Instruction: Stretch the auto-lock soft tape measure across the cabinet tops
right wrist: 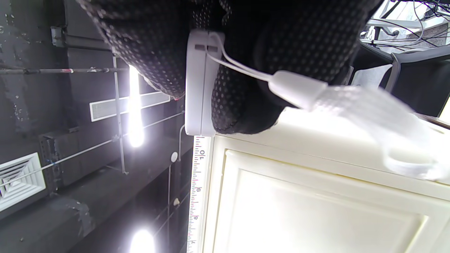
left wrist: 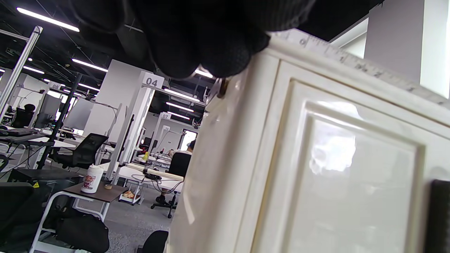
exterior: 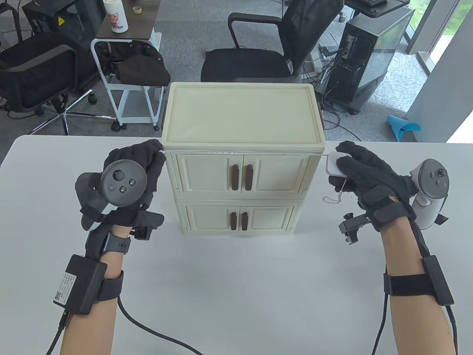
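A cream two-tier cabinet (exterior: 242, 162) stands on the white table (exterior: 236, 288). A white tape (exterior: 244, 152) runs taut along the front edge of its top. My left hand (exterior: 147, 157) pinches the tape's end at the top left corner; the tape's printed marks show in the left wrist view (left wrist: 355, 63). My right hand (exterior: 351, 166) grips the white tape measure case (exterior: 334, 162) just off the top right corner. In the right wrist view the case (right wrist: 198, 84) sits between my fingers, the tape (right wrist: 197, 189) leaves it along the cabinet (right wrist: 316, 196), and a white wrist strap (right wrist: 351, 102) hangs from it.
The cabinet has brown door handles (exterior: 242, 177) on both tiers. Beyond the table's far edge stand a black office chair (exterior: 266, 51), a white cart (exterior: 125, 74) with dark bags, and a computer tower (exterior: 369, 55). Glove cables trail off the near edge.
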A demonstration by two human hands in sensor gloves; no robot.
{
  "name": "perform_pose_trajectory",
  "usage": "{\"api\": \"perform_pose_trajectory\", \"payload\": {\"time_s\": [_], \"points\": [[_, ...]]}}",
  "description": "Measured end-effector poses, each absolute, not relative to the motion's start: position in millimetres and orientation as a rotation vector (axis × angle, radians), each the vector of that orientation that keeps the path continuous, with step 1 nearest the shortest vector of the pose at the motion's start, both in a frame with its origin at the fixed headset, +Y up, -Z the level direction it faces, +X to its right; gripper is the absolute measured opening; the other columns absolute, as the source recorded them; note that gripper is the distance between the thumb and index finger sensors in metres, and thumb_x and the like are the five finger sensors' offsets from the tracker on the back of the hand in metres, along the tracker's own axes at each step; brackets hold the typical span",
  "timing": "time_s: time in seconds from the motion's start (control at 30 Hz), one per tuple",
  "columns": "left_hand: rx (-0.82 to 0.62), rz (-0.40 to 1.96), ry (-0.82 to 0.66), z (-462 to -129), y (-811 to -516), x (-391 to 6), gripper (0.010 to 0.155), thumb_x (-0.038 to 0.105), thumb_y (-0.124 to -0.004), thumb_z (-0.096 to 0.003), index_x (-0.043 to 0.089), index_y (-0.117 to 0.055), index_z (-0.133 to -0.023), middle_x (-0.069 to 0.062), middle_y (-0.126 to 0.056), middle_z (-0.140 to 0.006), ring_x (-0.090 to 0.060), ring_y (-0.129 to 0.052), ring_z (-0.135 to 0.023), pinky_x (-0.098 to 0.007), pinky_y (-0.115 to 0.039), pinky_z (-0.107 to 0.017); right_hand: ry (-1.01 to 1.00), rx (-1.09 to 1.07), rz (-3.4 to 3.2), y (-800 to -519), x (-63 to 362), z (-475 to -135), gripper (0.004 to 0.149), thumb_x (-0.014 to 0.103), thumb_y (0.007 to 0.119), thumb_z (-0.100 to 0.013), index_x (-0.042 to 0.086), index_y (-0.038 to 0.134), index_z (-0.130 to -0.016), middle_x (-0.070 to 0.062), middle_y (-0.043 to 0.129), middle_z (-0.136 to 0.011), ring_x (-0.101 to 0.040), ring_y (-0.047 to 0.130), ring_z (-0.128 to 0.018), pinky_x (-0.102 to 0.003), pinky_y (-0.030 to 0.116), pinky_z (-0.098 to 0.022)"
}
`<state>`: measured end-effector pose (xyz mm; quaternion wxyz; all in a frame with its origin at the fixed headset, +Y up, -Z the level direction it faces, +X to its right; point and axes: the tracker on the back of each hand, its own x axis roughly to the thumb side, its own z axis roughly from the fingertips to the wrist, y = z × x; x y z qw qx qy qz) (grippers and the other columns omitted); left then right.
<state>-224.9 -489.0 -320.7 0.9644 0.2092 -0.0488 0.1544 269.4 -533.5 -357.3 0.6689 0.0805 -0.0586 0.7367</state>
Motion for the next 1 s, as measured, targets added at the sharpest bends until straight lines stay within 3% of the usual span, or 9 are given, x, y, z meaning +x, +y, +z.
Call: {"api": "perform_pose_trajectory", "payload": {"time_s": [1.0], "points": [[0.419,0.361,-0.08,-330.8,-488.9,-227.1,0.044,0.043,-0.064,-0.0624,0.025,-0.065,-0.102,0.007,-0.082,-0.101,-0.024,-0.084,-0.099,-0.063,-0.061,-0.077,-0.191,0.159,1.655,-529.3,262.5,-364.5,0.055,0.031,0.089,-0.054,0.005,0.073,-0.099,-0.021,0.094,-0.079,-0.027,0.107,-0.049,-0.04,0.092,-0.036]]}}
